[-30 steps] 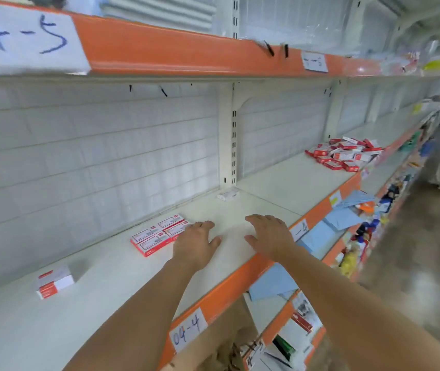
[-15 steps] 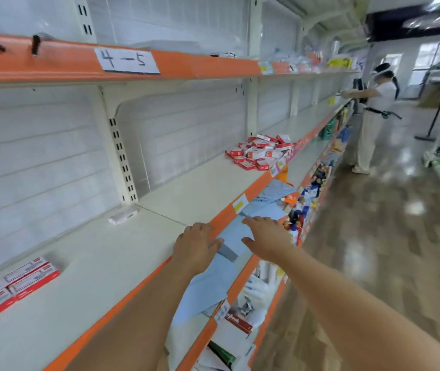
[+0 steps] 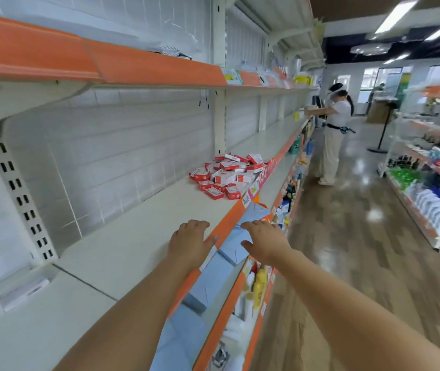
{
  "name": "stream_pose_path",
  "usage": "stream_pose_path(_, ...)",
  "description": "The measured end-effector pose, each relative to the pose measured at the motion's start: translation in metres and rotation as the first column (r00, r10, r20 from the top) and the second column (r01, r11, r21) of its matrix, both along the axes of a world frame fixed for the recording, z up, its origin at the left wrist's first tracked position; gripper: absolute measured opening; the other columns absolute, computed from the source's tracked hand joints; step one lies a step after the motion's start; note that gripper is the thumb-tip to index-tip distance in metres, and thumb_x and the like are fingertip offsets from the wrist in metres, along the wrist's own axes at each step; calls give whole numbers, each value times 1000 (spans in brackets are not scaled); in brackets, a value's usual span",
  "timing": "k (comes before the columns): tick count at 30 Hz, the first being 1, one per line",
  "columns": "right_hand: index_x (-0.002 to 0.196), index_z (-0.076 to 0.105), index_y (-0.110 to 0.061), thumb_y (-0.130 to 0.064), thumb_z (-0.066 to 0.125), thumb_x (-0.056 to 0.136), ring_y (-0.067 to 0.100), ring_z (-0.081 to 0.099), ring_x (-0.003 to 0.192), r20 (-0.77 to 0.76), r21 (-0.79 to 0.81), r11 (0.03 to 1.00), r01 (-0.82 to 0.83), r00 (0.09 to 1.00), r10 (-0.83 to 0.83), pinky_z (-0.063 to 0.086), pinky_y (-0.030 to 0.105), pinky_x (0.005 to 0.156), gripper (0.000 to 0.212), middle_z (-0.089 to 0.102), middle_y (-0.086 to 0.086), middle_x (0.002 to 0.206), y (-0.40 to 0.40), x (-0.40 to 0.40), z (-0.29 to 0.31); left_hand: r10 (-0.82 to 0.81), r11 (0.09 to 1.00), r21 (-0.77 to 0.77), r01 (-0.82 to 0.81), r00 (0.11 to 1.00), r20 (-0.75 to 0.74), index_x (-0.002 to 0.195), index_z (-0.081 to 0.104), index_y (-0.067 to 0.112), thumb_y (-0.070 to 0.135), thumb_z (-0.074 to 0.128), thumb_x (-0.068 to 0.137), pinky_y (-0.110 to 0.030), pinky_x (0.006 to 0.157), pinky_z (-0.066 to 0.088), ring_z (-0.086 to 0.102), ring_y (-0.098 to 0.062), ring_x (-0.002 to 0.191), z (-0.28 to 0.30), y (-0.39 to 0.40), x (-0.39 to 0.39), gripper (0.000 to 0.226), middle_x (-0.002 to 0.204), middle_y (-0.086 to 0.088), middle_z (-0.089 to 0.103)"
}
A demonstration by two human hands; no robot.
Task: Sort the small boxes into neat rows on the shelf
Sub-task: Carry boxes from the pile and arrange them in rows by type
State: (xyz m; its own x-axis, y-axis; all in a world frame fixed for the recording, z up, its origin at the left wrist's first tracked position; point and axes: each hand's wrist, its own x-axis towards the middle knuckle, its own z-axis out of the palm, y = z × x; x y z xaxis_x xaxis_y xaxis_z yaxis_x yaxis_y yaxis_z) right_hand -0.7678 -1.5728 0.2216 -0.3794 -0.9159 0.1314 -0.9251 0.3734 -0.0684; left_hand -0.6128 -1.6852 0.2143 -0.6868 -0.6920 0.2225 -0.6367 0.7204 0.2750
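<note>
Cream shelf with an orange front edge

The shelf runs along a white panelled back wall. A loose heap of small red-and-white boxes lies on it near the front edge, well along to the right. A pale label strip lies near the upright at left.

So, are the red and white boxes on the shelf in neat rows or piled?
Piled. The small boxes lie in a loose heap, tilted every way, on the shelf.

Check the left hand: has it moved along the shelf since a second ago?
Yes. The left hand has moved along the shelf, away from the neat row toward the heap of red-and-white boxes.
</note>
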Motion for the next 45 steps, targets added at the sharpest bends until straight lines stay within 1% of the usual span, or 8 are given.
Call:
stream_pose_path(11, 137, 41, -18, -31, 44, 96, 29, 43, 124, 17, 3, 1000, 25, 1000, -25, 33, 42, 101, 43, 52, 7, 132, -97, -92, 5, 10, 998, 66, -14, 997, 71, 143, 35, 21, 46, 39, 98, -36, 106, 33, 35, -23, 132, -5, -89, -90, 52, 146, -4, 37)
stream_pose_path(16, 136, 40, -16, -27, 43, 96, 29, 46, 119, -44, -10, 1000, -20, 999, 19, 34, 40, 99, 42, 53, 8, 129, -137, -131, 9, 90, 993, 69, -94, 994, 62, 145, 30, 21, 36, 39, 100, -38, 106, 33, 33, -25, 134, -9, -115, -134, 49, 149, -5, 34)
stream_pose_path(25, 132, 42, -14, -46, 39, 96, 30, 45, 121, -70, 31, 989, -145, 987, 147, 33, 43, 99, 48, 54, 10, 129, -192, -171, 6, 222, 969, 82, -234, 966, 132, 151, 18, 24, 31, 35, 101, -39, 114, 23, 18, -25, 143, -14, -142, -175, 53, 158, -3, 15)
stream_pose_path(33, 128, 47, -15, -66, 33, 90, 29, 45, 124, -92, 34, 991, -130, 987, 133, 27, 44, 104, 65, 63, 8, 120, -216, -172, -6, 202, 975, 63, -214, 967, 158, 148, 26, 32, 35, 34, 101, -41, 115, 21, 15, -25, 144, -25, -158, -190, 47, 159, -2, 13)
stream_pose_path(36, 125, 49, -14, -66, 33, 89, 29, 48, 120, -94, 25, 990, -138, 986, 140, 27, 46, 104, 65, 63, 8, 117, -221, -169, -7, 194, 977, 66, -204, 972, 136, 147, 29, 33, 38, 34, 101, -39, 115, 22, 17, -24, 143, -26, -161, -190, 46, 158, -2, 16)
stream_pose_path(38, 127, 48, -14, -63, 35, 91, 29, 49, 120, -96, 26, 991, -132, 986, 134, 27, 46, 104, 62, 63, 9, 118, -223, -166, -7, 189, 977, 82, -196, 978, 87, 143, 36, 30, 39, 37, 100, -38, 113, 27, 25, -24, 140, -25, -161, -189, 44, 155, -2, 25)
stream_pose_path(41, 128, 44, -16, -54, 39, 93, 29, 53, 115, -84, 48, 989, -140, 986, 144, 31, 44, 101, 52, 62, 9, 119, -226, -162, -5, 153, 988, 19, -153, 988, 9, 125, 51, 22, 39, 46, 96, -32, 98, 36, 43, -22, 120, -24, -158, -184, 33, 136, 1, 47)
stream_pose_path(45, 135, 38, -20, -39, 46, 92, 29, 54, 114, -29, 54, 969, -243, 969, 244, 36, 41, 94, 48, 59, 9, 123, -227, -155, -4, 131, 991, -11, -131, 990, -43, 100, 52, 16, 36, 56, 92, -27, 81, 34, 48, -21, 101, -21, -156, -169, 22, 109, -1, 56)
